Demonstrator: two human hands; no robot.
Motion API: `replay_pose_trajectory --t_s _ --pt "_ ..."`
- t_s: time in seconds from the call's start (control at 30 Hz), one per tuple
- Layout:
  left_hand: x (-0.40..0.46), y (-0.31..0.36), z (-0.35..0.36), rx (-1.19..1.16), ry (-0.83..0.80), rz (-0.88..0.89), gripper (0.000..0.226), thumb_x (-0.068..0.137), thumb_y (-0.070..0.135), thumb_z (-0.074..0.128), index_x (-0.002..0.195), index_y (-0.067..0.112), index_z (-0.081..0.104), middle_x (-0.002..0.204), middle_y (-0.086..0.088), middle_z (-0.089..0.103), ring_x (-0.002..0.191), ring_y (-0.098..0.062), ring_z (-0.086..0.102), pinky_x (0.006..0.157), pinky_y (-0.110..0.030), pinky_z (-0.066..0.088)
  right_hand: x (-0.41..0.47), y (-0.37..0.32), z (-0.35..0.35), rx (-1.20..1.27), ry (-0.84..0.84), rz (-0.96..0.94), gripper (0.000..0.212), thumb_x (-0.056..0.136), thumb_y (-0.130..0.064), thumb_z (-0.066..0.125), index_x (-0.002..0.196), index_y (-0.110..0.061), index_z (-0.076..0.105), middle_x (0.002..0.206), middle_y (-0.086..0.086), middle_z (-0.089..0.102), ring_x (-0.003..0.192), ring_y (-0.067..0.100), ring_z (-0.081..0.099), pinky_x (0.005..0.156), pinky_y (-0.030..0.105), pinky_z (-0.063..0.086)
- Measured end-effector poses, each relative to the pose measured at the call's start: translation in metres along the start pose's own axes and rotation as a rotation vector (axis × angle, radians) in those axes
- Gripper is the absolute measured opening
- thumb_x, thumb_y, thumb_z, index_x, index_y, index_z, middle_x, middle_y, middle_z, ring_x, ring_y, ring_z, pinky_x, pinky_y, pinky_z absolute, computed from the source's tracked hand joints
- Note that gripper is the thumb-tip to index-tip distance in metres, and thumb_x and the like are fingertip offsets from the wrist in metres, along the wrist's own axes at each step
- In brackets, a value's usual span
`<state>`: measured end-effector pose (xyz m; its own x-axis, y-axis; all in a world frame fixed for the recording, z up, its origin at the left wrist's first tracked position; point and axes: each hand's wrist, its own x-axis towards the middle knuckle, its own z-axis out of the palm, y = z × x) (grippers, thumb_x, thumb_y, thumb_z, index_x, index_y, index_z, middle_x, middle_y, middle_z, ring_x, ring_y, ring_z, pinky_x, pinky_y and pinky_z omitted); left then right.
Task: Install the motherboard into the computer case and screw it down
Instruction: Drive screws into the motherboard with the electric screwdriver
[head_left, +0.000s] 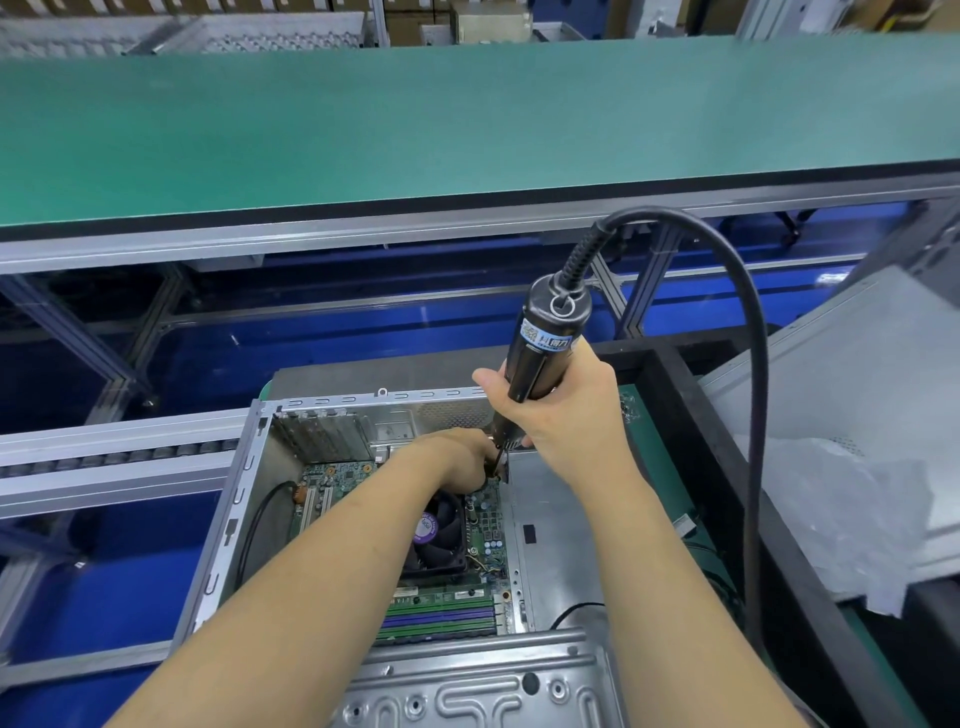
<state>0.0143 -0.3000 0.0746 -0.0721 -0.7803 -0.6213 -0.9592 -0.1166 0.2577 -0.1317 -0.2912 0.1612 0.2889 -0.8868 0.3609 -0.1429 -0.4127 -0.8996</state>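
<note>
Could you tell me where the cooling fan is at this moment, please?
In the head view, the cooling fan sits on the motherboard inside the computer case, just below the left hand.

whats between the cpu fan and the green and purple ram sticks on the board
In the head view, a strip of bare green motherboard with a small white label separates the CPU fan from the RAM sticks; nothing else sits there.

The case (244, 483) at lower centre is bare, dull-grey sheet metal. The driver (540, 348) is glossy black plastic. The upper belt (415, 130) looks matt green.
</note>
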Motion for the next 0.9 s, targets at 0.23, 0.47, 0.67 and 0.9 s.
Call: replay_pose_trajectory --t_s 0.23,0.47,0.67,0.9 --pt "-0.0025 -0.0001 0.0021 0.002 0.042 -0.016 0.052 0.083 0.002 0.043 0.12 0.031 0.065 0.116 -0.005 0.061 0.101 -0.03 0.058 0.085 -0.038 0.054 0.0004 0.0 -0.0017 0.015 0.016 0.004 0.029 0.07 -0.05 0.082 0.083 -0.052 0.056 0.073 -0.005 0.068 0.058 0.011 0.063 0.051 0.028 0.055" --pt "-0.0034 0.0022 0.0047 0.034 0.087 -0.043 0.047 0.082 0.005 0.042 0.116 0.032 0.061 0.122 -0.002 0.061 0.106 -0.029 0.058 0.088 -0.038 0.051 0.0 -0.0005 -0.0005 0.029 0.012 0.005 0.03 0.071 -0.049 0.083 0.084 -0.053 0.057 0.072 -0.006 0.069 0.059 0.011 0.063 0.051 0.022 0.054" --pt "-0.0039 0.0021 0.0046 0.032 0.086 -0.043 0.055 0.082 0.005 0.041 0.119 0.04 0.062 0.124 0.001 0.062 0.108 -0.027 0.058 0.089 -0.039 0.051 -0.0016 0.0 0.0 0.019 0.006 -0.016 0.03 0.072 -0.049 0.083 0.086 -0.055 0.057 0.074 -0.002 0.068 0.062 0.013 0.064 0.051 0.029 0.056" --pt "-0.0041 0.0014 0.005 0.056 0.089 -0.036 0.053 0.083 0.007 0.042 0.121 0.039 0.062 0.128 0.0 0.061 0.112 -0.028 0.057 0.095 -0.042 0.051 0.0001 0.0023 0.0022 -0.006 -0.008 -0.036 0.03 0.073 -0.053 0.081 0.088 -0.056 0.056 0.077 -0.001 0.068 0.066 0.015 0.065 0.055 0.035 0.057"
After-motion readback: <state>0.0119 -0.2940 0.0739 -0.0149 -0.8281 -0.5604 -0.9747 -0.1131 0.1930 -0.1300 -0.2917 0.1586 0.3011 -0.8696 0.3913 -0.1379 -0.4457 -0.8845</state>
